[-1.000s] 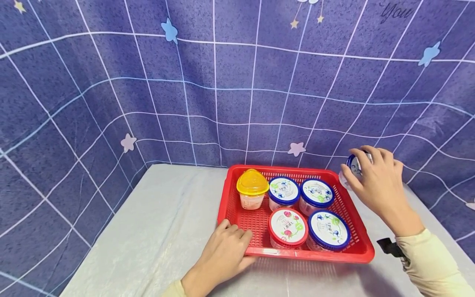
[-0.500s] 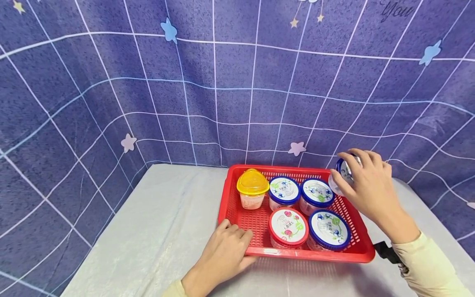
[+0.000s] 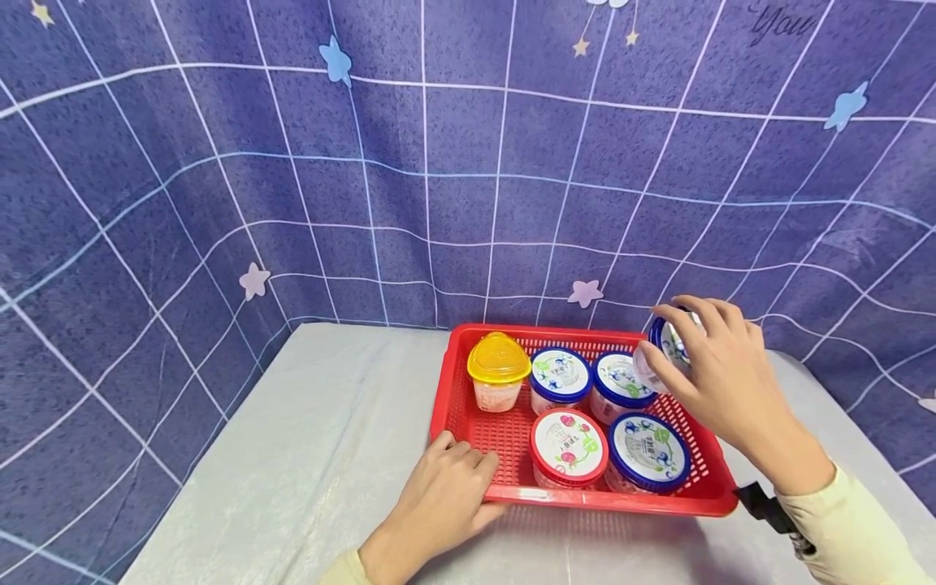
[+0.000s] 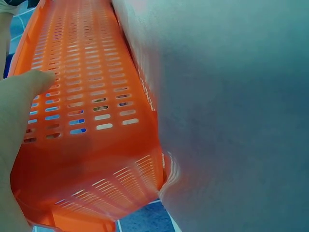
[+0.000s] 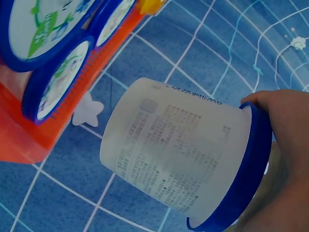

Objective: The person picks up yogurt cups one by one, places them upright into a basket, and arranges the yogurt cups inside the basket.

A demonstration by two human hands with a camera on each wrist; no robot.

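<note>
My left hand [image 3: 448, 497] grips the front left rim of a red plastic basket [image 3: 585, 497], fingers over the edge and the thumb [image 4: 38, 81] on the slotted outer wall. In my right hand [image 3: 724, 370] is a clear plastic tub [image 5: 178, 150] with a blue lid, pinched by the lid's rim and tilted, over the basket's back right corner. Inside the basket stand a cup with a yellow domed lid [image 3: 499, 361], a red-lidded tub [image 3: 569, 447] and three blue-lidded tubs, one at the front right [image 3: 649, 451].
The basket rests on a table with a pale cloth [image 3: 307, 455]. Close behind the basket hangs a purple-blue curtain [image 3: 468, 203] with grid lines and stars. Bare cloth shows between the yellow-lidded cup and the table's left edge.
My right hand has carried the blue-lidded tub left, from beyond the basket's right side to over its back right corner. The left hand has kept its grip on the rim.
</note>
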